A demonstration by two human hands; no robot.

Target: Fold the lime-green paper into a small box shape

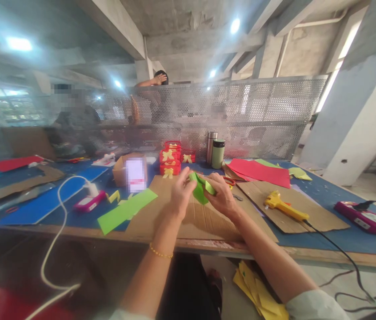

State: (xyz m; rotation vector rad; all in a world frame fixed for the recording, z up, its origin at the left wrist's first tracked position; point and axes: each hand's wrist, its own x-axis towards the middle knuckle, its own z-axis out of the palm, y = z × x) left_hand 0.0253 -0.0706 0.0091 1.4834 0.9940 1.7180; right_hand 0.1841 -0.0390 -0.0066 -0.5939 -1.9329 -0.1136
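A folded piece of green paper (200, 190) is held up between both hands, above a brown cardboard sheet (188, 222) on the table. My left hand (182, 192) has its fingers closed along the paper's left edge. From the other side my right hand (223, 193) pinches the paper's right end. A flat strip of green paper (128, 210) lies to the left. Behind the hands stand several stacked red boxes (170, 162) with yellow bows. Red-handled scissors (230, 181) lie partly hidden behind my right hand.
A yellow glue gun (286, 206) with a black cord rests on cardboard at right. Two bottles (218, 154) stand at the back. Pink power strips (366, 218) sit on both sides. Red paper (259, 172) lies behind. A perforated metal screen (258, 115) borders the table; people are beyond it.
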